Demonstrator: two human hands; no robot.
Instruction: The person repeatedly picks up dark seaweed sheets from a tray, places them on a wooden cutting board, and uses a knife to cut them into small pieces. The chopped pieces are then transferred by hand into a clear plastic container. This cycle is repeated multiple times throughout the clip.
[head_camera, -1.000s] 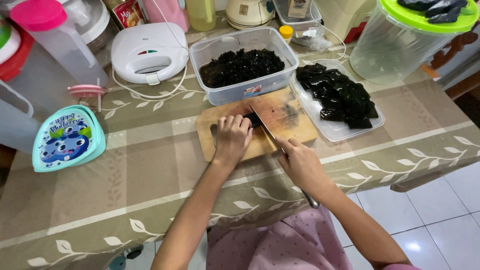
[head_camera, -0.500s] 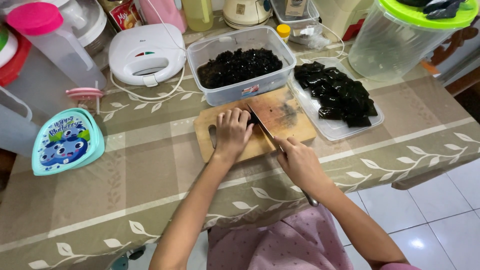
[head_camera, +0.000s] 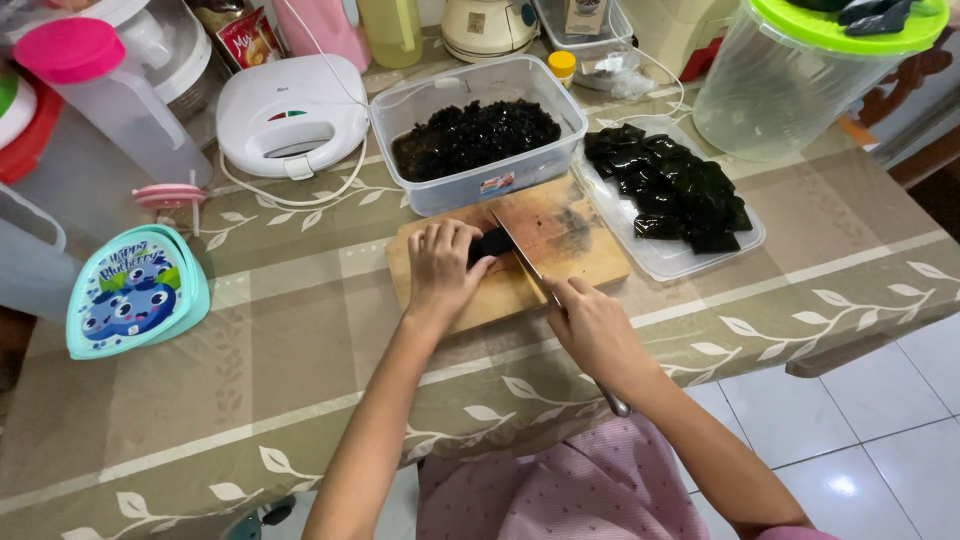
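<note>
Hands (head_camera: 520, 300), two, work one knife (head_camera: 525, 245), one board (head_camera: 590, 255).

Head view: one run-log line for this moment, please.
left hand: pinning black jelly block | right hand: gripping steel cleaver, blade on block | base: wooden cutting board

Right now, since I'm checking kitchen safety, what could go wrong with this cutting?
1. The left hand pins the black jelly block with fingers right beside the broad knife blade, so a slip could cut them.
2. The wooden cutting board sits on a patterned tablecloth and might slide.
3. The right hand is near the table edge.
</note>
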